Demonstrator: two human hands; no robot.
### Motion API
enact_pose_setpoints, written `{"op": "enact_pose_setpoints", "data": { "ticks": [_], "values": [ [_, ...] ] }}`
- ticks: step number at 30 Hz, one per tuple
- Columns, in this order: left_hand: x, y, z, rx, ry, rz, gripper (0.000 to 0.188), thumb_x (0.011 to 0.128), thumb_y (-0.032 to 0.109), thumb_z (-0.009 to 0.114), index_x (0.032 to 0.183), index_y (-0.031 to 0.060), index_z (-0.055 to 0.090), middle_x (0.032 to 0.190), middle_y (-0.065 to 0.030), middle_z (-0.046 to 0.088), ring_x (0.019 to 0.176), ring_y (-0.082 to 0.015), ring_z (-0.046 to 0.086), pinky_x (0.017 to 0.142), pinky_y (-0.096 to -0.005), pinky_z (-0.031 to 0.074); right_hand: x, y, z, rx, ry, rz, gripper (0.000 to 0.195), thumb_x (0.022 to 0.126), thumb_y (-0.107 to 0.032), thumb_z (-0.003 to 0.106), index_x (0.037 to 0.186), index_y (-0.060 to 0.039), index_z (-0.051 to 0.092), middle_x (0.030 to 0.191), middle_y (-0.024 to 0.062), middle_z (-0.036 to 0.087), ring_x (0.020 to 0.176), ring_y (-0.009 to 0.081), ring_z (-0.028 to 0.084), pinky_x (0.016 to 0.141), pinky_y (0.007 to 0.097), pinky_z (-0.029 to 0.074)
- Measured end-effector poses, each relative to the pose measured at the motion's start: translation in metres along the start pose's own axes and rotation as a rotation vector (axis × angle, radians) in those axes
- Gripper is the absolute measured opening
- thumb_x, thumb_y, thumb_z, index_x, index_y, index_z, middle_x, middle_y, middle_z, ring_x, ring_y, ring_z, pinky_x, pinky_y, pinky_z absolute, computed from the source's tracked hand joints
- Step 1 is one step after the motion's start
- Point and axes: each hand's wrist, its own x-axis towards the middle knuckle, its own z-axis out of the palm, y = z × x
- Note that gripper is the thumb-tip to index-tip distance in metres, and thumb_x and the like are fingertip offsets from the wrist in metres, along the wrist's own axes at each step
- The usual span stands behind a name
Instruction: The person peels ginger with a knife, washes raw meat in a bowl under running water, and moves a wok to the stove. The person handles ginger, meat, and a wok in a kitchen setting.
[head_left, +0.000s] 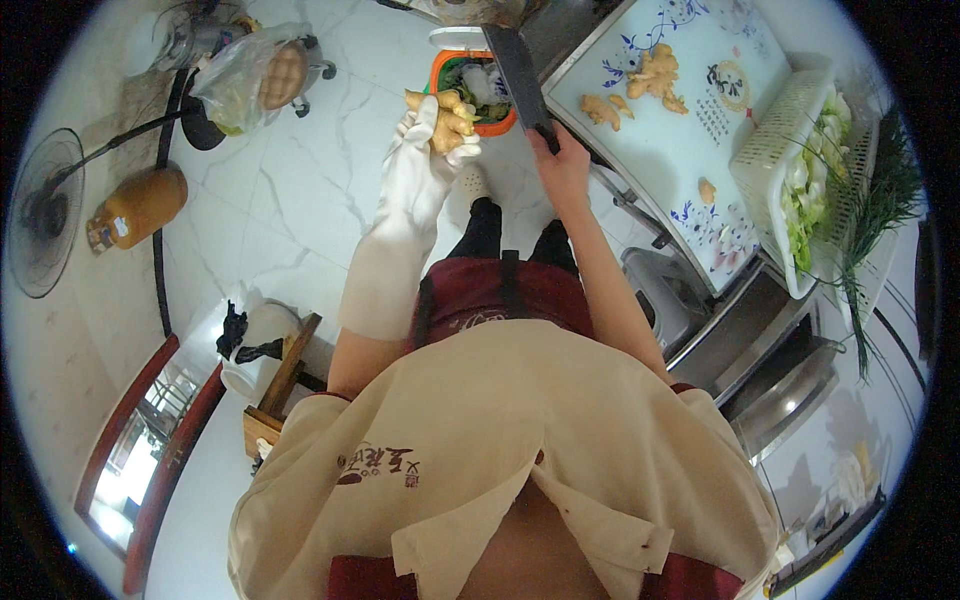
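My left hand, in a long white rubber glove, holds a knobbly piece of ginger root. In my bare right hand is the handle of a cleaver with a broad dark blade. The blade points away from me and stands apart from the ginger. Beyond both hands, an orange-rimmed bin on the floor holds green scraps and clear plastic. To the right, a large ginger root and smaller ginger pieces lie on a patterned glass-like worktop.
White plastic baskets hold leafy greens at the right, beside feathery green stalks. A metal sink adjoins the worktop. Leftward stand an orange gas cylinder, a pedestal fan and a white bucket.
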Motion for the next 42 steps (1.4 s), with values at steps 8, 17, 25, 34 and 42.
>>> {"op": "enact_pose_setpoints", "data": {
  "ticks": [8,17,25,34,42],
  "values": [
    [-0.003,-0.007,-0.001,-0.124,-0.061,-0.135,0.046,0.104,0.045,0.052,0.125,0.0038,0.056,0.103,-0.0098,0.061,0.079,-0.0154,0.058,0.062,-0.0231,0.049,-0.025,-0.059,-0.048,0.226,-0.014,0.053,0.040,0.089,-0.029,0.076,0.113,0.0013,0.066,0.081,0.0118,0.068,0.070,0.0189,0.061,0.066,0.0318,0.050],
    [-0.032,-0.049,0.052,0.252,0.233,-0.004,0.040,0.105,0.040,0.046,0.120,0.0050,0.058,0.080,-0.0058,0.056,0.054,-0.0105,0.048,0.046,-0.0194,0.043,-0.020,-0.089,-0.033,0.250,0.043,-0.166,0.050,0.089,-0.034,0.074,0.127,-0.0054,0.059,0.097,0.0202,0.071,0.084,0.0360,0.071,0.074,0.0428,0.055],
    [-0.015,-0.033,0.017,-0.265,-0.047,-0.562,0.039,0.104,0.036,0.042,0.114,0.0029,0.061,0.059,0.0005,0.044,0.034,-0.0064,0.028,0.031,-0.0193,0.028,0.000,-0.081,-0.049,0.524,-0.147,-0.069,0.038,0.093,-0.029,0.069,0.117,-0.0006,0.060,0.090,0.0198,0.070,0.082,0.0332,0.071,0.070,0.0380,0.052],
    [-0.005,-0.014,-0.005,0.063,0.068,-0.344,0.057,0.106,0.050,0.037,0.112,0.0008,0.064,0.052,0.0037,0.036,0.037,-0.0078,0.024,0.035,-0.0221,0.023,0.086,-0.021,0.020,0.023,0.219,-0.407,0.028,0.094,-0.027,0.067,0.118,-0.0124,0.065,0.083,0.0144,0.072,0.070,0.0349,0.069,0.061,0.0424,0.055],
    [0.015,-0.016,-0.019,0.249,0.240,-0.226,0.054,0.105,0.054,0.038,0.110,0.0066,0.062,0.051,0.0025,0.040,0.036,-0.0091,0.023,0.036,-0.0245,0.018,0.018,-0.028,-0.003,-0.235,-0.053,-0.271,0.032,0.087,-0.025,0.071,0.119,-0.0218,0.070,0.081,0.0112,0.072,0.069,0.0309,0.069,0.061,0.0389,0.054]
  ]
}}
